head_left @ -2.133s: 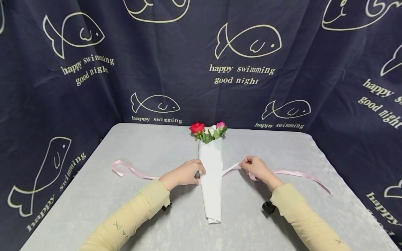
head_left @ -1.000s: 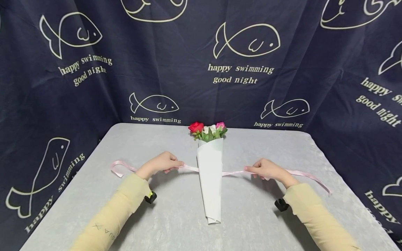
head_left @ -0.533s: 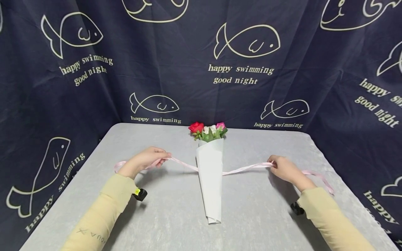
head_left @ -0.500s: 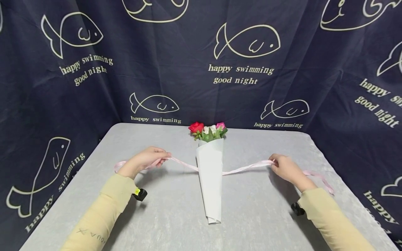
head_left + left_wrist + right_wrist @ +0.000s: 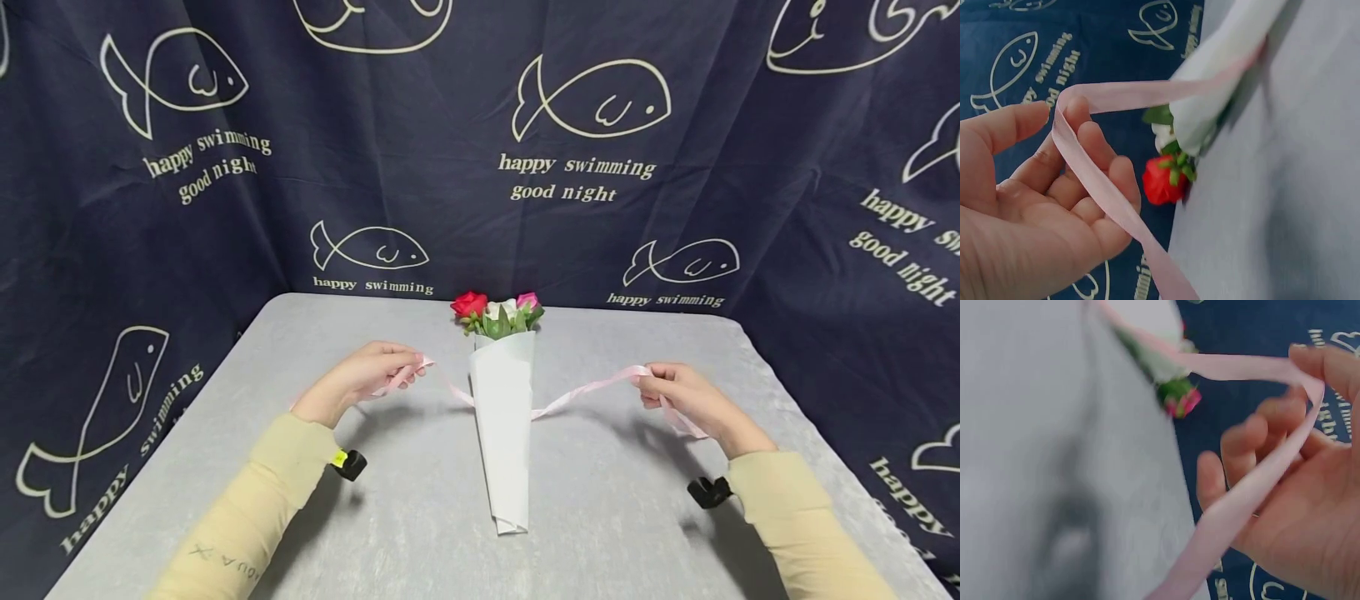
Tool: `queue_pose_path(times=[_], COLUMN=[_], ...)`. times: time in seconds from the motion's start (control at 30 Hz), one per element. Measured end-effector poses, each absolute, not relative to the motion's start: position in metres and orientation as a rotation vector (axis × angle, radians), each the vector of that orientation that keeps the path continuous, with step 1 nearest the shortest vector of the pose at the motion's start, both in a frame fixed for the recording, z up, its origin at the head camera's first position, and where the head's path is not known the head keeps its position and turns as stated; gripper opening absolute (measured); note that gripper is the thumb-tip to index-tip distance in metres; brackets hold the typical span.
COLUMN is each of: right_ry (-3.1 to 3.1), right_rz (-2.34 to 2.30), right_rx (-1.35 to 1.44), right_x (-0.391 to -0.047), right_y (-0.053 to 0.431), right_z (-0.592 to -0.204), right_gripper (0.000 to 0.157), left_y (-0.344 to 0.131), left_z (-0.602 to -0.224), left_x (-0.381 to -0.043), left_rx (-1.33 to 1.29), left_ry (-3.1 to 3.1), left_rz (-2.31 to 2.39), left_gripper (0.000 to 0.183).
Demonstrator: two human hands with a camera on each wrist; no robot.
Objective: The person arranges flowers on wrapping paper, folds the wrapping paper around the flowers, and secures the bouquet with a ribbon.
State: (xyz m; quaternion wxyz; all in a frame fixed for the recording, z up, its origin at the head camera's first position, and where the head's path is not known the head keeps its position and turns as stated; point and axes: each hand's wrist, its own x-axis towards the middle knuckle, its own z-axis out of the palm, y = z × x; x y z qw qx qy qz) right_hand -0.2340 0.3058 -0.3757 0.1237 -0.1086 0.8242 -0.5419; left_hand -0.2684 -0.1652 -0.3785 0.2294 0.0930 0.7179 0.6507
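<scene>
A bouquet wrapped in white paper (image 5: pixel 502 433) lies in the middle of the table, flowers toward the back. Out of its top show a red rose (image 5: pixel 470 305), a white flower (image 5: pixel 501 310) and a pink one (image 5: pixel 528 300). A pink ribbon (image 5: pixel 581 391) runs under the paper, which hides its middle, and comes out on both sides. My left hand (image 5: pixel 367 379) pinches its left part above the table, and the ribbon bends over the fingertips in the left wrist view. To the right, my right hand (image 5: pixel 686 396) pinches the other part, with the tail (image 5: pixel 1235 509) hanging past the palm.
The grey cloth-covered table (image 5: pixel 420 500) reaches back to a dark blue curtain (image 5: pixel 465 150) printed with fish and lettering. Black wrist cameras (image 5: pixel 708 492) hang below both sleeves, close over the table.
My left hand has left the bouquet's edge, taken the ribbon and moved left. My right hand has moved right along it. Lately both hands have risen, lifting the ribbon on both sides.
</scene>
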Motion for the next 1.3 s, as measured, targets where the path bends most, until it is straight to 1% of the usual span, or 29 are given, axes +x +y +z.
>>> queue_pose_path(times=[0.1, 0.3, 0.43, 0.57, 0.7, 0.9, 1.0, 1.2, 1.3], right_ry=[2.209, 2.166, 2.137, 2.16, 2.17, 2.282, 2.325, 2.334, 2.295], right_rz=[-1.72, -1.871, -1.945, -1.992, -2.027, -1.943, -1.935, -1.975, -2.003], right_rx=[-0.404, -0.559, -0.617, -0.591, -0.547, -0.52, -0.486, -0.441, -0.402], right_x=[-0.234, -0.233, -0.234, -0.237, -0.239, -0.241, -0.242, -0.246, -0.247], right_y=[0.297, 0.272, 0.255, 0.24, 0.226, 0.204, 0.194, 0.174, 0.166], right_z=[-0.368, -0.35, -0.338, -0.332, -0.333, -0.335, -0.335, -0.34, -0.346], right_gripper=[0.019, 0.017, 0.024, 0.027, 0.021, 0.02, 0.016, 0.028, 0.026], left_y=[-0.156, -0.136, -0.123, -0.11, -0.098, -0.085, -0.081, -0.074, -0.072], left_z=[-0.374, -0.365, -0.358, -0.351, -0.348, -0.347, -0.348, -0.347, -0.347], left_x=[-0.267, -0.265, -0.264, -0.265, -0.265, -0.267, -0.268, -0.268, -0.268], left_rx=[0.257, 0.294, 0.355, 0.359, 0.316, 0.285, 0.263, 0.26, 0.275], left_ry=[1.948, 1.961, 2.017, 2.104, 2.148, 2.109, 2.123, 2.214, 2.238], left_rz=[1.835, 1.845, 1.805, 1.758, 1.745, 1.831, 1.848, 1.828, 1.832], left_gripper=[0.036, 0.034, 0.033, 0.034, 0.033, 0.031, 0.032, 0.025, 0.024])
